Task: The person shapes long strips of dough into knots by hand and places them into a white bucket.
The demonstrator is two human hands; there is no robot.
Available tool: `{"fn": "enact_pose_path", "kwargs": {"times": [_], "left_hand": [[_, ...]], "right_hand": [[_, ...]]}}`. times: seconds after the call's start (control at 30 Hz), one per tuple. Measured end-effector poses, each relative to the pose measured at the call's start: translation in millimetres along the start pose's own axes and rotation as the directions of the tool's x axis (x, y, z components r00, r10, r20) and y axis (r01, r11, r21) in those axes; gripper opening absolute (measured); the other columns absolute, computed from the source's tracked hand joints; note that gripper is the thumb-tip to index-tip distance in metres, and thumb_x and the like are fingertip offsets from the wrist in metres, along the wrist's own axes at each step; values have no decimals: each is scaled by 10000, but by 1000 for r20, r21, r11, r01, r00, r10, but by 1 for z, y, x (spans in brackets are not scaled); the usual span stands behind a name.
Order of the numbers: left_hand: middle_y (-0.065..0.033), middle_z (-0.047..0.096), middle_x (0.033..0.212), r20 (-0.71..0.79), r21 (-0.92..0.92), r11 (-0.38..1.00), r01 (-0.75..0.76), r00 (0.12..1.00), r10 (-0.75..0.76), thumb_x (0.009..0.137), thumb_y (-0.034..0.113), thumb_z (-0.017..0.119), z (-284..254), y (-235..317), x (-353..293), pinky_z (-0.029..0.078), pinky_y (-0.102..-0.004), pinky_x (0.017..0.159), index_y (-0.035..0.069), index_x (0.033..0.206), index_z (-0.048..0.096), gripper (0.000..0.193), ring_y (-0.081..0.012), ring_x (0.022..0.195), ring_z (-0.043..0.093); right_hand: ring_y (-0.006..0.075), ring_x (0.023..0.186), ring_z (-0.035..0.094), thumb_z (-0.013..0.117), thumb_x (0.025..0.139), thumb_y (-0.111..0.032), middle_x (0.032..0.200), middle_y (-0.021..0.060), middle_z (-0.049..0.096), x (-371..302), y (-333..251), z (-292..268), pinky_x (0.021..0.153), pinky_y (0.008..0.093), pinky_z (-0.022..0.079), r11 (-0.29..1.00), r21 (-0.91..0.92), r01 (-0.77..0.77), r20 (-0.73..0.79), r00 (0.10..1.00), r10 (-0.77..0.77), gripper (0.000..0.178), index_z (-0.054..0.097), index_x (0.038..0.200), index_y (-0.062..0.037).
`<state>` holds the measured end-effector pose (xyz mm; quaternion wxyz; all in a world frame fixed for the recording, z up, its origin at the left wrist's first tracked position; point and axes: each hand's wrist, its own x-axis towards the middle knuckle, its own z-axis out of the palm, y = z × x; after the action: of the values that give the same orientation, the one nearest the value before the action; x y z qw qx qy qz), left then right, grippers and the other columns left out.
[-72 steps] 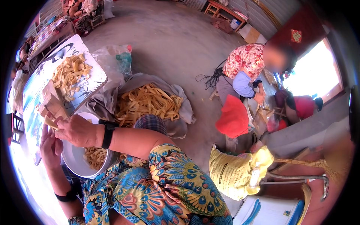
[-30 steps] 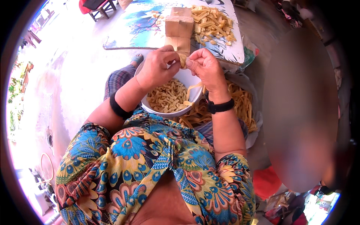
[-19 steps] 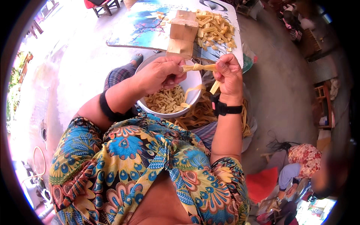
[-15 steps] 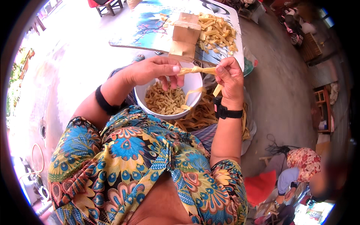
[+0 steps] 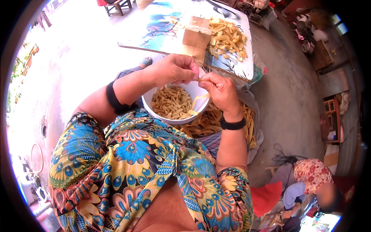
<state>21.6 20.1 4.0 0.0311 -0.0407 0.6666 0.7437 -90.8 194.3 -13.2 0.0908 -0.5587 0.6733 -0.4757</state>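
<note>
Both my hands meet above a white bowl (image 5: 170, 120). A short yellow-tan strip (image 5: 199, 79) is pinched between them, mostly covered by the fingers. My left hand (image 5: 176, 70) grips one end with thumb and fingers. The other end is in my right hand (image 5: 221, 89), thumb pressed on it. Inside the bowl lies a heap of small knotted tan pieces (image 5: 172, 102), and one loose strip (image 5: 196, 104) hangs over its right side. Long flat strips (image 5: 247, 123) are piled beside and behind the bowl, around my lap.
Ahead stands a low painted table (image 5: 154, 36). It bears wooden blocks (image 5: 196, 38) and a pile of short cut strips (image 5: 228, 36). A clear plastic bag (image 5: 258, 71) is by its right corner. At lower right another person in a floral top (image 5: 312, 174) bends over work near a red cloth (image 5: 266, 197).
My hands have come closer together and lower over the bowl. The knotted strip, stretched out between them before, is now mostly hidden by fingers. The view has shifted slightly.
</note>
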Motion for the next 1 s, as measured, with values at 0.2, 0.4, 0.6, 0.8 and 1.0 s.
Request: {"fn": "enact_pose_path", "kwargs": {"times": [0.2,0.4,0.6,0.8,1.0], "left_hand": [[-26,548,643,-8,10,1000,-25,1000,25,873,179,548,-5,24,-4,319,-180,427,49,892,556,132,-60,474,441],[-96,613,1032,-48,352,898,-266,952,301,926,217,475,7,4,15,434,-311,885,5,1256,425,395,-161,968,567],[-27,566,781,-10,-11,999,-35,999,35,917,110,449,37,-28,32,389,-174,526,17,1150,472,252,-56,585,483],[-36,565,729,-96,-25,968,-250,964,247,838,-38,426,43,-44,29,354,-204,474,65,1134,488,319,-94,557,478],[-84,609,727,-86,697,608,-380,798,597,781,-55,445,40,-32,29,483,-312,579,57,994,597,285,-201,637,608]], "right_hand": [[84,534,494,609,841,-137,602,31,557,2,-2,1,497,219,384,954,298,-39,-22,999,48,97,601,821,-43],[142,638,534,489,920,-171,751,94,591,13,2,-2,620,254,447,416,902,119,-226,949,218,132,516,963,-50],[201,756,603,507,911,-172,864,132,620,14,8,-3,711,315,499,453,855,252,-438,819,371,133,514,966,-51],[64,569,492,566,883,-198,708,16,575,8,26,-16,510,176,387,628,778,16,-442,724,529,170,579,857,-31],[34,548,442,581,860,-163,669,-25,543,-3,-9,-18,494,168,341,801,598,-28,-322,907,273,157,640,894,-21]]}}
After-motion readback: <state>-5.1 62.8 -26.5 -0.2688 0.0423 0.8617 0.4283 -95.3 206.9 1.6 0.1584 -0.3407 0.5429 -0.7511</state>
